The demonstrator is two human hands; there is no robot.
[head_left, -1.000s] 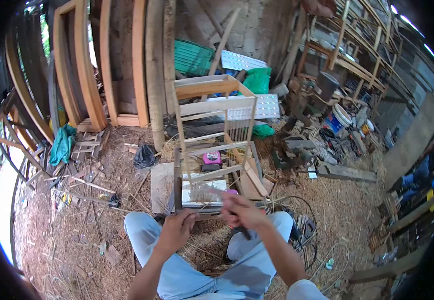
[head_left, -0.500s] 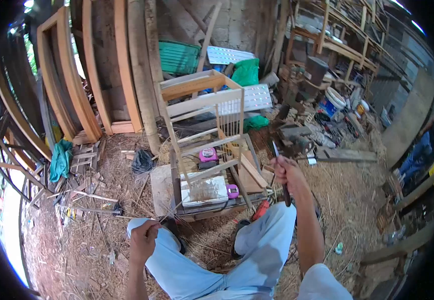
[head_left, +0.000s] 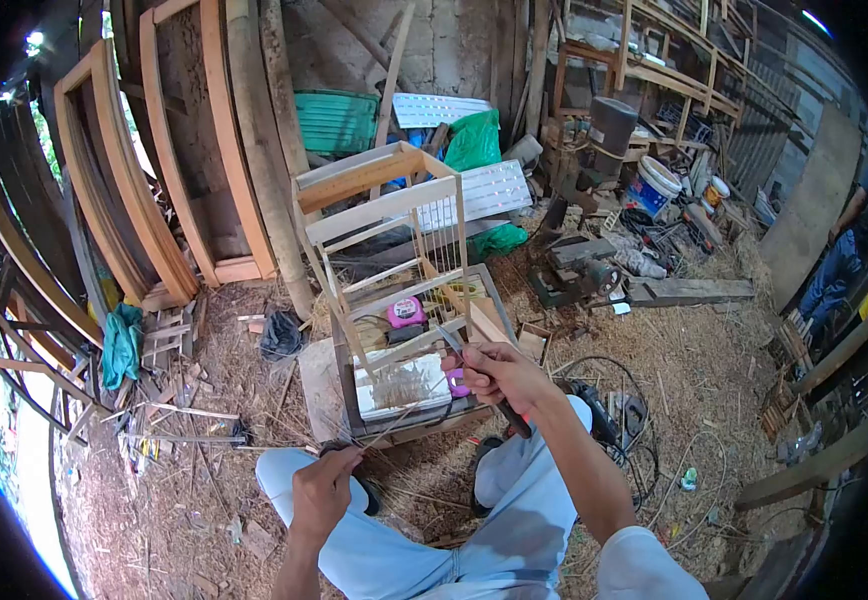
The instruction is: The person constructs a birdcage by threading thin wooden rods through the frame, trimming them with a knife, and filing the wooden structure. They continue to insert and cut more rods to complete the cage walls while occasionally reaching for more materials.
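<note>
Two hands work one thin cane strip [head_left: 399, 425], which runs slantwise between them above the knees. The left hand [head_left: 326, 490] is fisted around its near end. The right hand [head_left: 499, 375] is clamped on one knife [head_left: 451, 342], blade pointing far-left, at the strip's far end. Just beyond stands one bare wooden chair frame [head_left: 384, 250] on a low table [head_left: 319, 372]. Two pink tape measures lie there, one [head_left: 406, 312] under the frame and one [head_left: 456, 381] at the right hand's edge. To the right lies open straw floor [head_left: 694, 380].
</note>
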